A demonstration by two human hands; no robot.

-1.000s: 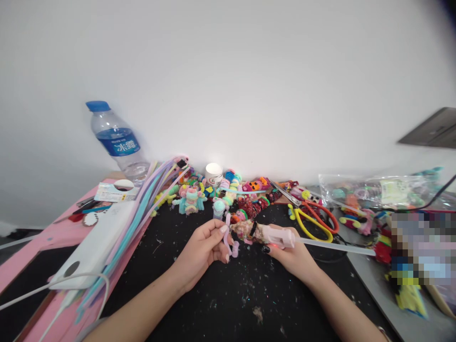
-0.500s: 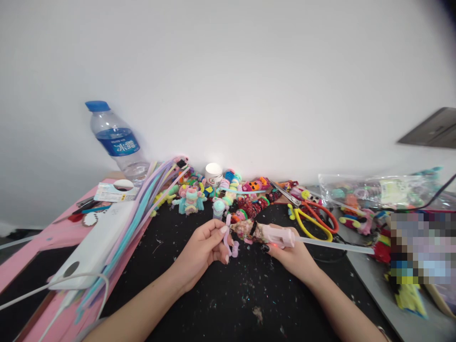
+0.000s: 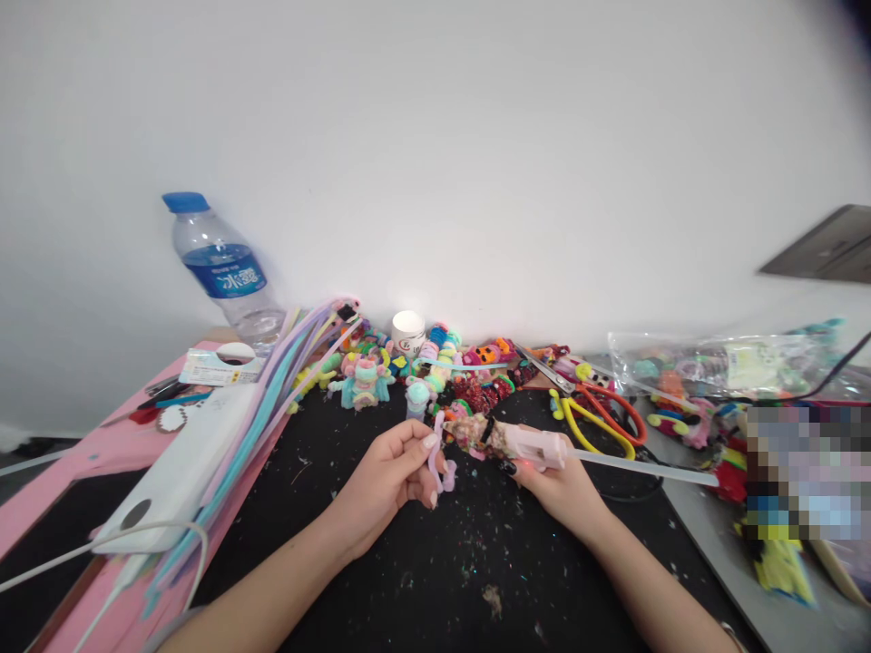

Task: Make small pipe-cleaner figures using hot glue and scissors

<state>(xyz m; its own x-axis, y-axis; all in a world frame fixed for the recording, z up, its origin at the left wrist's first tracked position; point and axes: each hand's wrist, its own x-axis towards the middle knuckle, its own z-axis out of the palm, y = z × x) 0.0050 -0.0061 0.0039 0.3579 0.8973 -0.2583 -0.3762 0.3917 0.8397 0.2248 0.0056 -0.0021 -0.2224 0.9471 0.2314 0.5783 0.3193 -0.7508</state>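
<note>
My left hand (image 3: 391, 472) pinches a bent lilac pipe cleaner (image 3: 437, 458) over the black mat (image 3: 422, 562). My right hand (image 3: 554, 481) grips a pink hot glue gun (image 3: 523, 443) with a clear glue stick (image 3: 640, 467) poking out of its back to the right. The gun's glitter-crusted nozzle points left and meets the top of the pipe cleaner just beside my left fingertips. A small red light glows under the gun body.
A water bottle (image 3: 221, 268) stands at the back left beside a bundle of pastel pipe cleaners (image 3: 272, 399) and a white power strip (image 3: 181, 467). Fuzzy craft figures (image 3: 435, 367), a white jar (image 3: 408, 331), scissors (image 3: 602, 413) and a plastic bag (image 3: 721, 363) line the wall.
The glue gun has lifted slightly and edged toward the top of the pipe cleaner. My left hand has barely moved.
</note>
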